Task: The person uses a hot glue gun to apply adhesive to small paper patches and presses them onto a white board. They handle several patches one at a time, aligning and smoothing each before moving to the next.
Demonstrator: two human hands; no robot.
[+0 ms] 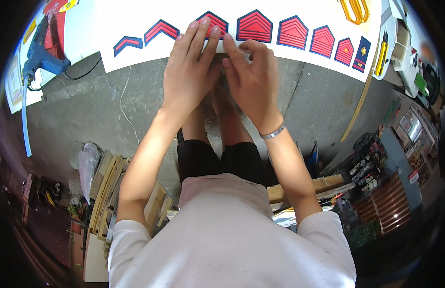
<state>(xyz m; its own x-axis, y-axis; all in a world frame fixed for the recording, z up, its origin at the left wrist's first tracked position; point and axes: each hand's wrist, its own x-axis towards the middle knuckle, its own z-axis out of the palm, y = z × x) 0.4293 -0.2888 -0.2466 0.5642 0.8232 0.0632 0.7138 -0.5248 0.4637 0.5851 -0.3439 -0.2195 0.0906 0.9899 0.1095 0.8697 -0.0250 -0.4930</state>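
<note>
eight red-and-navy embroidered-looking patches (254, 30) lie in a row on a white flat sheet (145, 56), seven chevron-striped and pointed at the top, the rightmost a narrow navy rectangle. left hand (189, 60): open, fingers long and nearly flat, over the third patch from the left (222, 21), hiding part of it; firm contact cannot be told. right hand (253, 67): half-closed, fingers bent, index tip just beside that patch's lower right corner; no object seen in its grasp. blue plastic glue gun (42, 60) at far left, yellow-and-black slim cutter (383, 55) at far right, both well apart from the hands. step in hand, judged from the pose: settling or squaring the third patch within the row. next move would call for light fingertip pressure and a check of its spacing against the neighbours, without dragging the sheet.
</note>
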